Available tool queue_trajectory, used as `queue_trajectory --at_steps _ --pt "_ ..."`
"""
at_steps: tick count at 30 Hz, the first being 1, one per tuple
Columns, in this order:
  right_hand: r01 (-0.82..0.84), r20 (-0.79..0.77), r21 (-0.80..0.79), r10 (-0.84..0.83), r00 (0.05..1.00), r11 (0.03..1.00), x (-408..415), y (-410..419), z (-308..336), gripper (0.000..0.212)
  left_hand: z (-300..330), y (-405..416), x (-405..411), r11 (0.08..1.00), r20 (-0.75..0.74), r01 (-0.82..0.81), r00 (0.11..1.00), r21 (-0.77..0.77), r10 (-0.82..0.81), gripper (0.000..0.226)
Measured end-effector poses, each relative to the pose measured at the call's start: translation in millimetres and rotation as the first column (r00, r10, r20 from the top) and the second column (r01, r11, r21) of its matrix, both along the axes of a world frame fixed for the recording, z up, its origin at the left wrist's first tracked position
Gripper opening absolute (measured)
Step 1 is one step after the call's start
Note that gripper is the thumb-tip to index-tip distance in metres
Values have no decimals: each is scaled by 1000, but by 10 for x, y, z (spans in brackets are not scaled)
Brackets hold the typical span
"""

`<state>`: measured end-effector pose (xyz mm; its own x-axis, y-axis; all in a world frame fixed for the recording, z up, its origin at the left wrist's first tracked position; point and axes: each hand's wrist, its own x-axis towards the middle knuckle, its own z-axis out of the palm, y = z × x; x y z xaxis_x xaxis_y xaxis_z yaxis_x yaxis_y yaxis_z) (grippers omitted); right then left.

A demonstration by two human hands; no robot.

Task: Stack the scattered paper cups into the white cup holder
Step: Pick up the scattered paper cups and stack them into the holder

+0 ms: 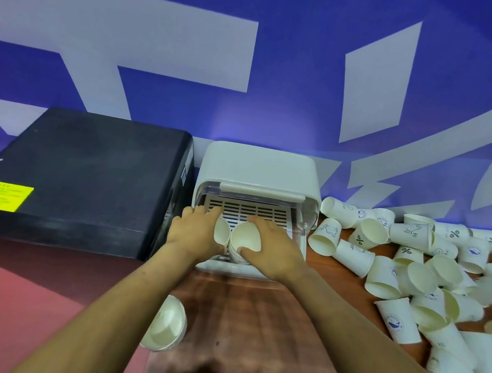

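The white cup holder stands against the blue wall with its front open, showing a slotted tray inside. My left hand holds a stack of white paper cups at the tray's left. My right hand grips a second stack of cups beside it, thumb under the rims. Both stacks lie with their mouths toward me. Several loose paper cups lie scattered on the table to the right. One more short stack lies under my left forearm.
A large black box with a yellow label stands directly left of the holder. The wooden table ends at a pink surface on the left. The blue and white wall rises right behind the holder.
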<state>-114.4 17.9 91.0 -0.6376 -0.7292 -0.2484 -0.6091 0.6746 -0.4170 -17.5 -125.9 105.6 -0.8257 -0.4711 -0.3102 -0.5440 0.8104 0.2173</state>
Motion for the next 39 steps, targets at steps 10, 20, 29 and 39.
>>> queue_trajectory --at_steps 10,20,29,39 --pt "34 56 -58 -31 998 998 -71 173 74 63 112 88 30 1000 -72 28 997 10 -27 64" --pt "147 52 -149 -141 989 978 -104 738 260 58 438 647 -122 985 -335 161 933 56 -133 40" --pt "163 94 -172 -149 984 972 -448 1342 219 55 380 1239 -520 981 -292 191 940 17 -178 43" --pt "181 93 -55 -175 980 982 -1438 2439 -10 57 82 2246 -1326 983 -235 155 964 102 -127 52"
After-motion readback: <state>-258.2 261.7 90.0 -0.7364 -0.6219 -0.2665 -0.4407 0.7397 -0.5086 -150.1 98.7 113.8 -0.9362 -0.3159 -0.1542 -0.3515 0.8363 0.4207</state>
